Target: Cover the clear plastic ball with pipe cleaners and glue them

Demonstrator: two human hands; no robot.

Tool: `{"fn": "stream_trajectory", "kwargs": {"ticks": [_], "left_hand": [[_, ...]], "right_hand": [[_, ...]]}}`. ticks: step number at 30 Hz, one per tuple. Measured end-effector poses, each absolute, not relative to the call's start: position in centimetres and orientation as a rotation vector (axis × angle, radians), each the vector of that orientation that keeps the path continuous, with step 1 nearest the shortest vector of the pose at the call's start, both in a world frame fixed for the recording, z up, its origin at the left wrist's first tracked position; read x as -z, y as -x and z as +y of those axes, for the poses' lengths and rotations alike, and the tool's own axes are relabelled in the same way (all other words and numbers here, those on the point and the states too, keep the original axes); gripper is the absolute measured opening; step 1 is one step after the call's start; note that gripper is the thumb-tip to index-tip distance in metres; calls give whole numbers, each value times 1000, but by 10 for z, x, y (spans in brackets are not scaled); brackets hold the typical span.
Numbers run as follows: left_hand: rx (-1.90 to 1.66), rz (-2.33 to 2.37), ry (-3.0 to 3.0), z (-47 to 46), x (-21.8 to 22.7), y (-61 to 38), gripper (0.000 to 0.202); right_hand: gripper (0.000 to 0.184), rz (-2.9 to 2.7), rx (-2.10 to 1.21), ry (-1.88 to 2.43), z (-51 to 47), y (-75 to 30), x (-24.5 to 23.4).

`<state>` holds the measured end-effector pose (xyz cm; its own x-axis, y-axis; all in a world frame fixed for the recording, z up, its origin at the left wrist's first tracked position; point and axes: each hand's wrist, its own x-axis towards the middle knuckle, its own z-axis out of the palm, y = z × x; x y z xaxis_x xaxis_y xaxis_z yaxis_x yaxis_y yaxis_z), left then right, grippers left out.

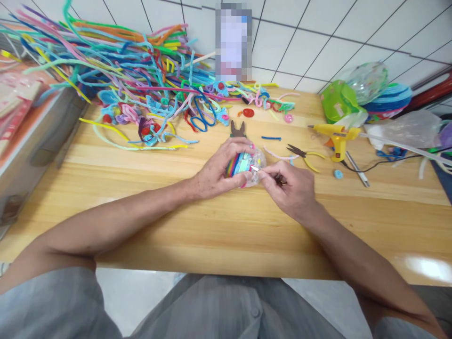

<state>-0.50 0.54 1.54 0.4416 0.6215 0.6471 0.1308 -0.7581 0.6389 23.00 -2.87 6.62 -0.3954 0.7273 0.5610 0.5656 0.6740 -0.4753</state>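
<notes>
My left hand (219,170) is curled over a small clear ball (249,165) wrapped in coloured pipe cleaners, holding it down on the wooden table (226,235). My right hand (287,188) is pinched on a thin metal tool, its pointed tip touching the ball's right side. Most of the tool is hidden in my fingers. A brown pipe-cleaner piece (238,129) lies just behind the ball.
A big heap of coloured pipe cleaners (141,80) covers the table's back left. Small yellow-handled cutters (304,153) and a yellow glue gun (335,137) with its cord lie to the right. Clear balls and plastic bags (367,89) sit at the far right.
</notes>
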Motion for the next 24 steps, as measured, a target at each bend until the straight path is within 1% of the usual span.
{"fn": "stream_trajectory", "kwargs": {"ticks": [8,24], "left_hand": [[-1255,623,-2219,5,-18,7,48],[-1265,651,-2211,4,-19,7,49]], "right_hand": [[12,-2007,-318,1004,-31,-231,-66],[12,-2117,-128,915,-30,-232,-63]]}}
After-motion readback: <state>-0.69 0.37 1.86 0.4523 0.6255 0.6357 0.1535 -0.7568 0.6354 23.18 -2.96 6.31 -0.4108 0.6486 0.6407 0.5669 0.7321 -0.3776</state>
